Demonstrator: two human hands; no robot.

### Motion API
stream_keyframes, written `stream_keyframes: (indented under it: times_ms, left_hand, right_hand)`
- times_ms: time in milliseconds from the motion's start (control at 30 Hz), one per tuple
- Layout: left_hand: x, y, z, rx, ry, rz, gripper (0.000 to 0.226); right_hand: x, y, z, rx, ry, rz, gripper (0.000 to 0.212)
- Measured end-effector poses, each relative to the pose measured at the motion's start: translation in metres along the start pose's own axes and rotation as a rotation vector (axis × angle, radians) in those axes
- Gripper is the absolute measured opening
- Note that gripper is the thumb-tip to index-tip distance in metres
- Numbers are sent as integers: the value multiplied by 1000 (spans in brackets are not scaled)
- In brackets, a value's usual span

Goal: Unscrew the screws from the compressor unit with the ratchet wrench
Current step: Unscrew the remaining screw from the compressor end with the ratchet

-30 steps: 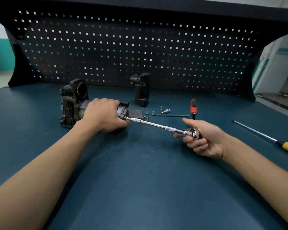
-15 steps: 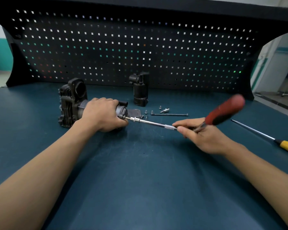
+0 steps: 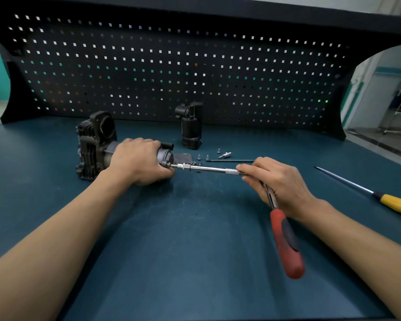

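L hand wraps compressor unit on worktop, pinning it. R hand grips ratchet wrench near its head, bit at unit's end beside L thumb. Keep shaft square to unit, swing handle steadily, don't let unit roll.

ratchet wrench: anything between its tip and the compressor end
Nothing visible. The wrench runs clear from the right hand to the compressor, its tip meeting it beside the left hand. Loose screws lie behind, off its line.

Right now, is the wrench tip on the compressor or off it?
On it. The wrench runs into the end of the compressor, which the left hand holds; the screw is hidden.
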State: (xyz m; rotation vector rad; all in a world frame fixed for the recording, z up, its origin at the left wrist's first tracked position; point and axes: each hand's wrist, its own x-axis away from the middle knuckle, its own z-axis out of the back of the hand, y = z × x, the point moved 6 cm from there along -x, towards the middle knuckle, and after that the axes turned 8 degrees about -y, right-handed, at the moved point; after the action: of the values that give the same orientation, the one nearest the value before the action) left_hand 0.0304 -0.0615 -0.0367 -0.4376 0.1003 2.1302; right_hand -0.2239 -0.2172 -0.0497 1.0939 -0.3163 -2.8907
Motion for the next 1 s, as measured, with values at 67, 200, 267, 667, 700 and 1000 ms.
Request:
stream_keyframes:
  times_ms: [67, 200, 267, 667, 700, 1000]
  left_hand:
    - [0, 2, 0, 0, -3, -6, 52]
    - [-1, 2, 3, -4, 9, -9, 49]
    - [0, -1, 4, -6, 14, -5, 50]
    - [1, 1, 1, 4, -6, -9, 48]
    - [1, 1, 1, 6, -6, -9, 48]
    - [2, -1, 1, 12, 17, -4, 48]
  right_hand:
    - [2, 5, -9, -142, -72, -117, 19]
    - [7, 14, -32, -641, -393, -436, 11]
    - [5, 12, -35, -823, -442, -497, 37]
    - [21, 1, -49, -1761, -599, -1240, 62]
    - [20, 0, -49, -1829, -594, -1271, 62]
    - [18, 5, -49, -1572, -502, -1113, 30]
